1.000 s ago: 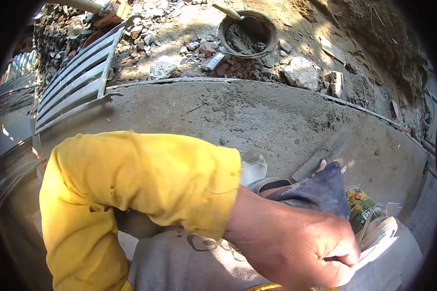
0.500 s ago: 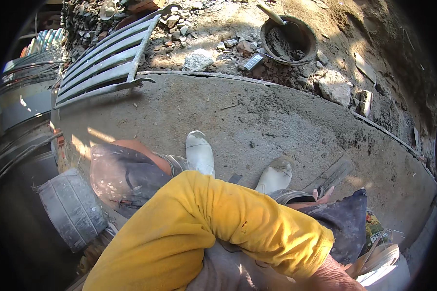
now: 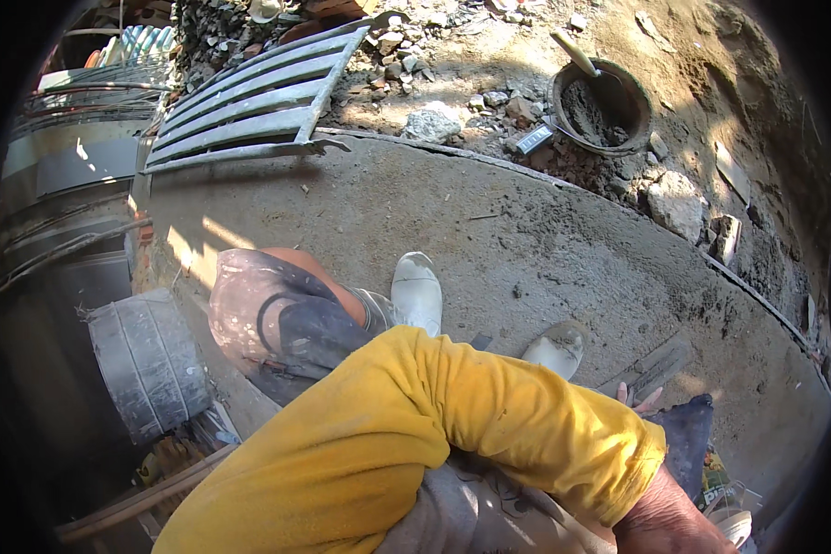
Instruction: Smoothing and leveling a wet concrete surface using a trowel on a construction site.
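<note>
Lower right: the grey concrete slab (image 3: 369, 203) is supporting a flat grey wooden board (image 3: 665, 365) near the bare right hand (image 3: 646, 402); the frame is cropping the bare left hand (image 3: 676, 526); grips cannot be told.

- Head camera: head-worn fisheye, upright, facing steeply down; dark curved rim.
- Nearest the lens: yellow sleeve (image 3: 526, 406), across lower centre.
- Mid-range: white boots (image 3: 416, 294), concrete floor (image 3: 397, 212).
- Farther: bucket (image 3: 632, 111) and slatted frame (image 3: 272, 125), toward upper edge.
</note>
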Motion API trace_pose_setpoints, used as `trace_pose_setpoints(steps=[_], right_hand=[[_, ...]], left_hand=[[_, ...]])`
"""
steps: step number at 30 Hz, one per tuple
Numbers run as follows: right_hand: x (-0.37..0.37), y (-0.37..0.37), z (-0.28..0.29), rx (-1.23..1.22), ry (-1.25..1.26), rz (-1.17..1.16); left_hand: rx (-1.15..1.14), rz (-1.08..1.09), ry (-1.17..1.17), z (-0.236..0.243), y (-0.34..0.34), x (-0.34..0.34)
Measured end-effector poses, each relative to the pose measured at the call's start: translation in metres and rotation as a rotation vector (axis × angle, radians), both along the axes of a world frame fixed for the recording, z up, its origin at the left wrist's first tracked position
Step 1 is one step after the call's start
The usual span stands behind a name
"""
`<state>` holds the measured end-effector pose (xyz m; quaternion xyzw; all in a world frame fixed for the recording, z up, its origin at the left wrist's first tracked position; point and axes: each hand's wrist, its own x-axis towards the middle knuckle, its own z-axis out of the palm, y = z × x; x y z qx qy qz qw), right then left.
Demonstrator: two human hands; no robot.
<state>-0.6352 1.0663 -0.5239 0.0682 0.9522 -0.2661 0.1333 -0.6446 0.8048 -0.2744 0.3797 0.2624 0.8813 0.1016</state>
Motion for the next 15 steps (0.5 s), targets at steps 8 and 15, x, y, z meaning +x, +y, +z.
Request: trace_pose_setpoints(steps=[8, 15], right_hand=[[-0.02, -0.023, -0.029, 0.273, -0.1, 0.07], [-0.073, -0.063, -0.028, 0.104, 0.026, 0.151]], left_hand=[[-1.043, 1.305, -0.263, -0.183, -0.135, -0.047], [-0.971, 2.249, -1.483, -0.35, -0.235, 0.069]])
